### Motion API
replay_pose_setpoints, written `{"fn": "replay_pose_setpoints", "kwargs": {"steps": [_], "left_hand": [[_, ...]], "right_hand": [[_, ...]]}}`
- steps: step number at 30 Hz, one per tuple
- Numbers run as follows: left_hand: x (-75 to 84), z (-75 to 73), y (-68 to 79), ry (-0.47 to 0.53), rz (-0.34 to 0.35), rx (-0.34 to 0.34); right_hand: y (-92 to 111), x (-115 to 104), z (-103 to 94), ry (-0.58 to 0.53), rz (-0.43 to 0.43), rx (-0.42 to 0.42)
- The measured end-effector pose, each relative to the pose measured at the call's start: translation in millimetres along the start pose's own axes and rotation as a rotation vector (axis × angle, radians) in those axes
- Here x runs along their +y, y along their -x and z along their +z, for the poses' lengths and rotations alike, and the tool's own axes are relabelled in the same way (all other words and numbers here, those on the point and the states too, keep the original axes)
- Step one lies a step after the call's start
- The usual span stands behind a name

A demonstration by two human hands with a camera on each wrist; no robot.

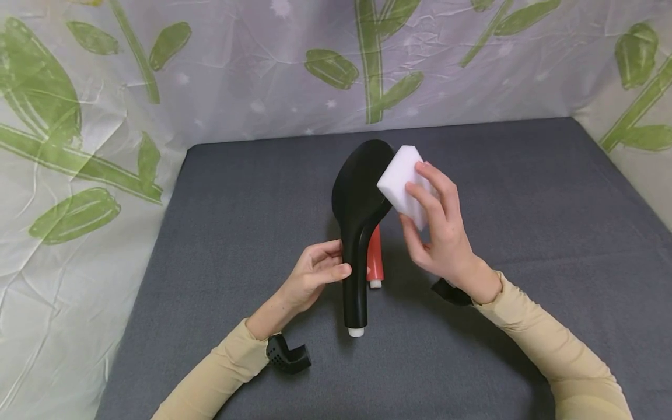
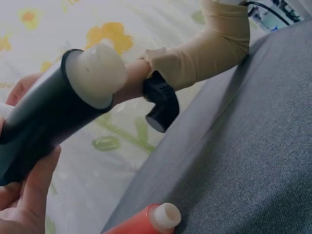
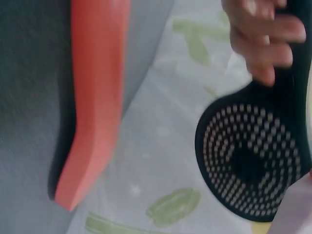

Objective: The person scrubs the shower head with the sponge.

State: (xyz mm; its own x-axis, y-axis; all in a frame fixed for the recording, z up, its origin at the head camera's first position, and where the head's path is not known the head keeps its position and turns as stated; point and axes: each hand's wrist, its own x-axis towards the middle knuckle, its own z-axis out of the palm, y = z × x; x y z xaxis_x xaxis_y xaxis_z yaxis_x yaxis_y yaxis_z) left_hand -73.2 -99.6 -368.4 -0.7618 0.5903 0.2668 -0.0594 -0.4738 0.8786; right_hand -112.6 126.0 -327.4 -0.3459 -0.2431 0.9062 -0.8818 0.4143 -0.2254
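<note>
My left hand (image 1: 310,279) grips a black handheld shower head (image 1: 362,186) by its handle, raised above the table. Its smooth back faces up in the head view, and a white end piece sticks out at the bottom of the handle. The right wrist view shows its face, dotted with rows of small holes. A white sponge block (image 1: 403,181) is pinched between the fingers and thumb of my right hand (image 1: 443,233), at the right edge of the shower head. Whether the sponge touches it, I cannot tell.
On the grey table (image 1: 252,204), partly hidden behind the shower head, lies a long red object (image 1: 375,256) with a bent end and a white tip. A sheet with green leaves (image 1: 336,67) hangs along the back and sides.
</note>
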Motion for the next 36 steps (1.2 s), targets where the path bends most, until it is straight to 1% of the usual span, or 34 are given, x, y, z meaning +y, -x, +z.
{"fn": "replay_pose_setpoints", "kwargs": {"steps": [2,4,6,8,9,10,13,16,19,23,26,28,31,33,36], "left_hand": [[-0.4,0.1,0.3,0.018,-0.007,0.005],[-0.5,0.7,0.8,0.031,-0.023,0.031],[-0.1,1.6,1.3,0.035,-0.041,0.058],[0.1,2.6,1.4,0.038,-0.055,0.073],[-0.1,2.8,1.4,0.035,-0.06,0.071],[-0.4,2.7,1.2,0.033,-0.061,0.061],[-1.9,1.2,0.1,0.034,-0.043,-0.004],[-3.4,-0.7,-1.2,0.014,-0.006,-0.056],[-4.7,-2.0,-1.6,-0.032,0.024,-0.078],[-3.9,-2.6,-0.7,-0.124,0.037,-0.101],[-2.2,-3.1,-0.4,-0.182,0.043,-0.135],[-1.6,-3.6,-0.3,-0.198,0.051,-0.148],[-1.6,-4.8,-1.0,-0.168,0.062,-0.142],[-1.6,-5.7,-1.4,-0.126,0.069,-0.128],[-1.6,-6.9,-1.9,-0.07,0.074,-0.117]], "right_hand": [[4.7,-5.0,3.5,0.022,-0.082,-0.028],[9.6,-10.5,7.1,0.038,-0.181,-0.072],[13.3,-14.7,9.9,0.049,-0.261,-0.111],[15.0,-16.6,10.2,0.048,-0.302,-0.141],[14.9,-16.4,9.5,0.051,-0.307,-0.148],[14.4,-15.5,8.5,0.062,-0.307,-0.145],[9.9,-10.1,4.1,0.099,-0.286,-0.104],[3.3,-3.4,-1.2,0.106,-0.223,-0.045],[-4.9,1.1,-8.3,0.039,-0.109,-0.005],[-19.4,-1.4,-20.5,-0.075,0.057,0.025],[-31.3,-9.5,-29.0,-0.129,0.134,0.034],[-36.5,-15.1,-32.5,-0.141,0.151,0.037],[-36.7,-20.5,-33.5,-0.15,0.133,0.032],[-32.4,-20.9,-31.6,-0.151,0.09,0.013],[-24.1,-18.7,-27.4,-0.148,0.0,-0.033]]}}
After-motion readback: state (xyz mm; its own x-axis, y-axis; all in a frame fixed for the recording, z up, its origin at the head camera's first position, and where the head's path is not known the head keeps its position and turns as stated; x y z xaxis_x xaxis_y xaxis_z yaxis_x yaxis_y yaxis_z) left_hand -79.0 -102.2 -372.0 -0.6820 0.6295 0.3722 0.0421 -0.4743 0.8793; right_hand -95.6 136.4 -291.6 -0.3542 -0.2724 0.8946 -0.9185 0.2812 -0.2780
